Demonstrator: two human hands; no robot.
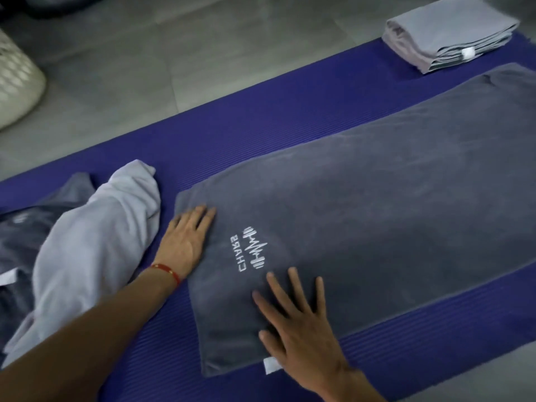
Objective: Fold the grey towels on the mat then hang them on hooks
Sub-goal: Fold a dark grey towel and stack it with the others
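A long dark grey towel point(377, 198) with a white embroidered logo lies flat along the purple mat point(261, 123). My left hand point(185, 239) rests flat on the towel's near left corner, fingers straight. My right hand point(301, 326) presses flat on the towel's near edge, fingers spread, next to a small white tag point(271, 365). A crumpled light grey towel point(95, 248) lies to the left, partly over another dark grey towel point(26, 227). A folded stack of light grey towels point(446, 33) sits at the mat's far right end.
A cream perforated basket point(17, 82) stands on the grey tiled floor point(174, 47) at the far left. The floor borders the mat on the far side and at the near right corner.
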